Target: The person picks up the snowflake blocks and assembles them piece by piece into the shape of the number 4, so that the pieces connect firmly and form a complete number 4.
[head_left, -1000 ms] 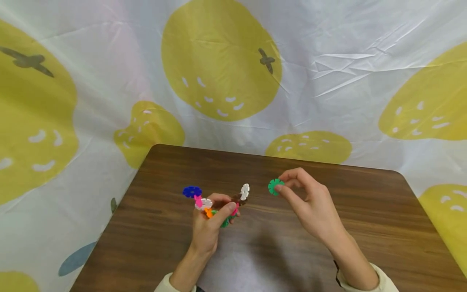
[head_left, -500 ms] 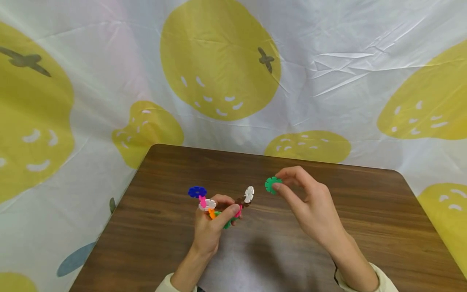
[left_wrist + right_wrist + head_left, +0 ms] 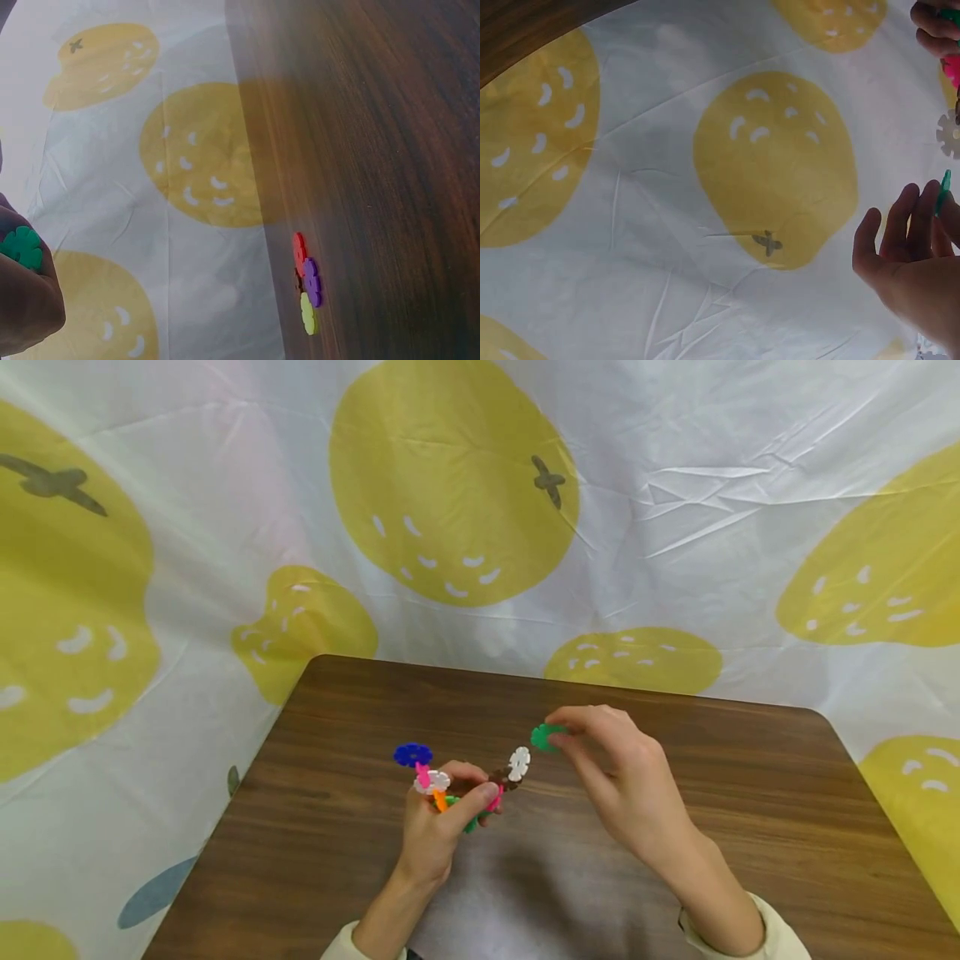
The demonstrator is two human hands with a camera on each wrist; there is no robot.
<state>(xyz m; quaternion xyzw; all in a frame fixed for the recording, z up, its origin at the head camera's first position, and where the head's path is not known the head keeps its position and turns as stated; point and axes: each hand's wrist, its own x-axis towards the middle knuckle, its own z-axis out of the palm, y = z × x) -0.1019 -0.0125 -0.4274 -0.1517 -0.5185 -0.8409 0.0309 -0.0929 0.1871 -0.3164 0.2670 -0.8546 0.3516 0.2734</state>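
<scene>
My left hand (image 3: 435,831) grips a chain of interlocking snowflake discs, thumb on top. Out of the chain's left side stick a blue disc (image 3: 413,755), a pink one, a white one (image 3: 432,782) and an orange one. Green discs show below the thumb. To the right of the thumb are a pink disc, a brown one and, at the chain's end, an upright white disc (image 3: 519,763). My right hand (image 3: 637,785) pinches a green disc (image 3: 546,737) between thumb and fingers, just above and right of that white disc. In the right wrist view this green disc (image 3: 944,192) appears edge-on.
Beneath both hands is a brown wooden table (image 3: 750,777), bordered by a hanging sheet (image 3: 675,552) with yellow fruit prints. In the left wrist view, red, purple (image 3: 312,283), brown and yellow discs lie close together near the table's edge.
My right hand has moved left with the green disc, which has turned somewhat. My left hand and its chain have shifted slightly right, so the green disc and white end disc are closer.
</scene>
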